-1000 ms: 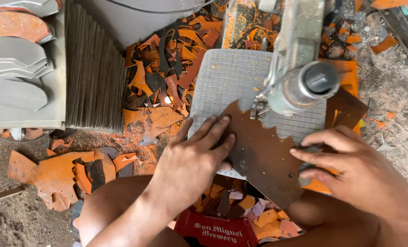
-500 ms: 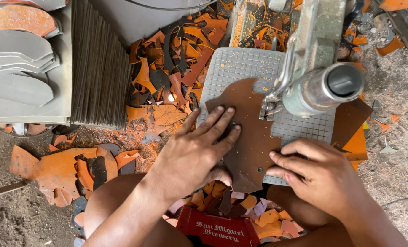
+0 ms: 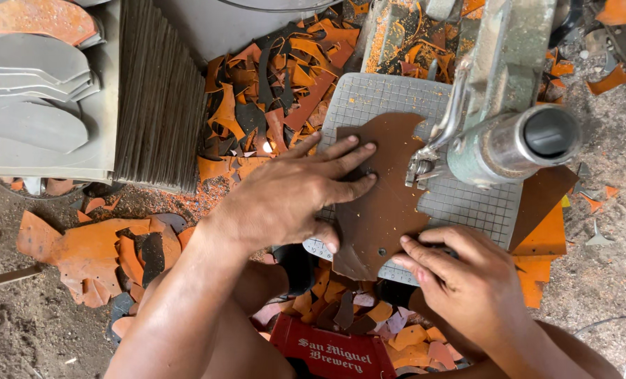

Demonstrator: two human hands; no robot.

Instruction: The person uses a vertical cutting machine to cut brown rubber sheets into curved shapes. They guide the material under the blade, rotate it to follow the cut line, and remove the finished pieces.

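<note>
Single head view, worn on the person, looking almost straight down and close in. Grid table (image 3: pixel 369 105) sits centre frame, machine arm (image 3: pixel 516 133) rising toward the lens at upper right. Both hands enter from the bottom edge, forearms and knees right below. Scrap-covered floor (image 3: pixel 18 323) fills the left and right margins. No second view to overlap.

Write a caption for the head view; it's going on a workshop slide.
Left hand and right hand press a brown leather sheet on a gridded cutting mat beside a cutting machine.
</note>
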